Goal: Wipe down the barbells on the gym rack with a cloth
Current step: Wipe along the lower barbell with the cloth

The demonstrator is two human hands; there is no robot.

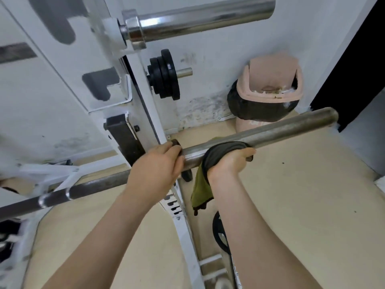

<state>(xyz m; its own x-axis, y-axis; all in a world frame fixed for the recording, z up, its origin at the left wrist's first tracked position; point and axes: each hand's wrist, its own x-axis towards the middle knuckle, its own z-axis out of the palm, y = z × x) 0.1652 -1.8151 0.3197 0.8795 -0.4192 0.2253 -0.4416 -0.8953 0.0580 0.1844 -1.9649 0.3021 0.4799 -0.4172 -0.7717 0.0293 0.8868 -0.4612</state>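
Observation:
A dull steel barbell (281,130) runs from lower left to upper right across the white gym rack (145,97). My left hand (155,172) grips the bar at its collar, beside the rack upright. Just to its right, my right hand (228,162) is closed around the sleeve with a grey and olive cloth (201,184) wrapped between palm and metal. The loose end of the cloth hangs below the bar. A second, shiny chrome barbell (204,17) rests higher on the rack.
Black weight plates (166,76) sit on a peg of the rack upright. A pink swing-lid bin (268,86) with a black liner stands against the wall behind the bar's end. Another plate (220,236) leans near the floor under my right forearm.

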